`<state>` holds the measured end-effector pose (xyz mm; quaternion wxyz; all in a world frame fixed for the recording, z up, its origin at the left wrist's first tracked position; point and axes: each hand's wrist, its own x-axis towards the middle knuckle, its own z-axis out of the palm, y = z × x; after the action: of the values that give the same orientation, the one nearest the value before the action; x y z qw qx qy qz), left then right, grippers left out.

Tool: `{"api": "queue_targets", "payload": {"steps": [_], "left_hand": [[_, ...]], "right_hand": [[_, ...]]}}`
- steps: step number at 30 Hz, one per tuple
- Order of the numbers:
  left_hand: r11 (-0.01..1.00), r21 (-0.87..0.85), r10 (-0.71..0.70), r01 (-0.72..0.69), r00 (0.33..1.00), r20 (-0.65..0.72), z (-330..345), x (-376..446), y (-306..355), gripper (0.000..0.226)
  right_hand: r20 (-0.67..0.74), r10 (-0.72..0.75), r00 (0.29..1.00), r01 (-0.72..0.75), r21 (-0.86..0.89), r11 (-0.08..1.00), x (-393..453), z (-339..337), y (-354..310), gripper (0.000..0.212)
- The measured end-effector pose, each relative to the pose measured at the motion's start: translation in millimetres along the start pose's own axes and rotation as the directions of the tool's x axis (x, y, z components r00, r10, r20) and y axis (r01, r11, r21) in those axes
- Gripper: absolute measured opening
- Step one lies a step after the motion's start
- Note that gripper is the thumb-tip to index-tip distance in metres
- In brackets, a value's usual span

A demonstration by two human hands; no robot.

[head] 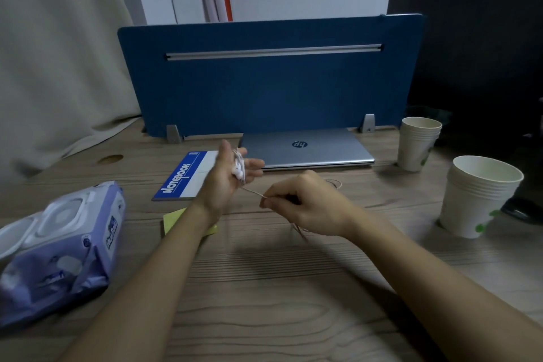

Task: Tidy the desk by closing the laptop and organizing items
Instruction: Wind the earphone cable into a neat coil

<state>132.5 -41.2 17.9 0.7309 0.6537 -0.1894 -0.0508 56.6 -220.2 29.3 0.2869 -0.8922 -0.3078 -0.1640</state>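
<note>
Between the two raised hands, above the wood-grain worktop (264, 288), runs a thin white earphone cable (254, 193), drawn nearly taut. The left hand (226, 176) holds its fingers (254, 164) extended, with several turns of the cable and the white earbuds (239, 170) wound round them; whether the thumb presses on the coil cannot be told. The right hand (305, 204) pinches the free run of the cable between thumb and curled fingers, just to the right of the coil. Behind the right hand a loose loop of cable (335, 183) shows low over the worktop, so winding appears unfinished. The cable is judged very light, limp and smooth: it will slip and spring off the fingers unless mild tension is kept, and it should not be jerked at the earbud joints, which are likely the weakest points. Best hold is a light pinch close to the coil, feeding short lengths. Beyond the fingers, the silver laptop (305, 147) lies shut; a blue-and-white notebook (188, 175) lies just beyond the left hand.
</note>
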Motion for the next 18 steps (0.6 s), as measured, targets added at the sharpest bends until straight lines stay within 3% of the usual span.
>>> {"api": "queue_targets", "payload": {"steps": [3,6,8,14,18], "left_hand": [[0.947,0.320,-0.031,-0.005,0.994,0.107,9,-8,-5,0.100],[0.900,0.434,-0.048,-0.038,0.981,0.186,12,-11,-4,0.100],[0.893,0.441,-0.033,-0.087,0.966,0.257,15,-14,-1,0.100],[0.878,0.475,-0.121,-0.059,0.933,0.338,18,-18,0,0.108],[0.951,0.309,-0.131,-0.008,0.897,0.423,21,-15,3,0.112]], "right_hand": [[-0.053,0.000,0.999,0.004,0.077,0.997,-1,-5,0,0.018],[-0.140,0.034,0.990,-0.012,0.153,0.988,-2,-11,3,0.018],[-0.198,0.063,0.978,-0.018,0.220,0.975,-1,-15,6,0.016],[-0.320,0.197,0.927,-0.045,0.427,0.903,2,-18,14,0.016],[-0.423,0.308,0.852,-0.083,0.472,0.878,4,-18,26,0.017]]}}
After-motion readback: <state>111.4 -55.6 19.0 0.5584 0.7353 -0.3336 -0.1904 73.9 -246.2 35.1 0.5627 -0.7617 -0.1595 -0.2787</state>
